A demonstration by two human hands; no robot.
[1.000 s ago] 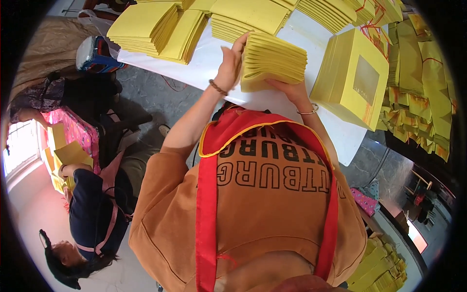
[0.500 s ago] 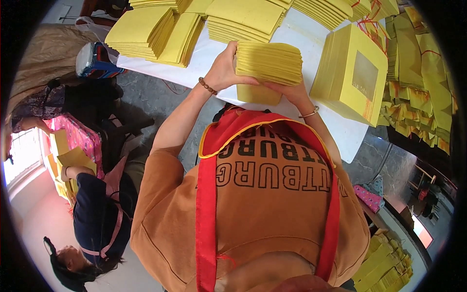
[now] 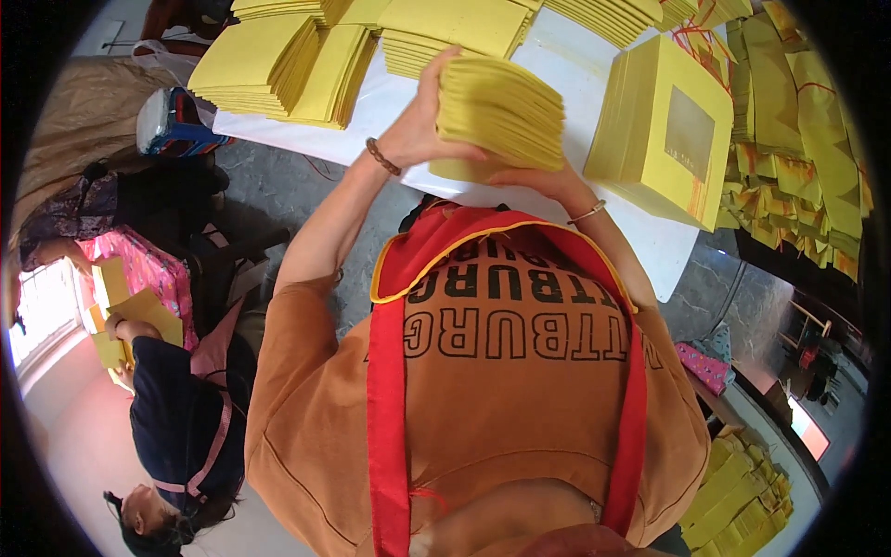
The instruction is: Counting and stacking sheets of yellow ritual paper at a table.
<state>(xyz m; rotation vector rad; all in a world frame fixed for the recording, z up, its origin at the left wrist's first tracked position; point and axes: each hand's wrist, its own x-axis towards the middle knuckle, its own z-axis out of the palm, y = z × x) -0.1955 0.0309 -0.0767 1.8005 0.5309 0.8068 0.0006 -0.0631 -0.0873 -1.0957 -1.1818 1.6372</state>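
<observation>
1. The left hand (image 3: 419, 130) grips a thick stack of yellow folded sheets (image 3: 501, 116) from its left side, fingers wrapped up over the top edge; a beaded bracelet (image 3: 381, 156) sits on that wrist
2. The right hand (image 3: 531, 178) supports the same stack from below, palm up under its near edge, with a thin bangle (image 3: 588, 213) on the wrist
3. The stack is held between both hands just above the near part of the white surface (image 3: 390, 102), its sheets slightly fanned and tilted
4. Just to the right on the surface stands a taller yellow pile with a window cut-out (image 3: 670, 139), and further right lie bundles of yellow paper tied with red string (image 3: 798, 121)
5. Behind and to the left, several more flat yellow stacks (image 3: 278, 60) cover the far side of the surface
6. At the lower left, another person in dark clothes (image 3: 186, 418) sits on the floor, holding yellow sheets (image 3: 125, 311)
</observation>
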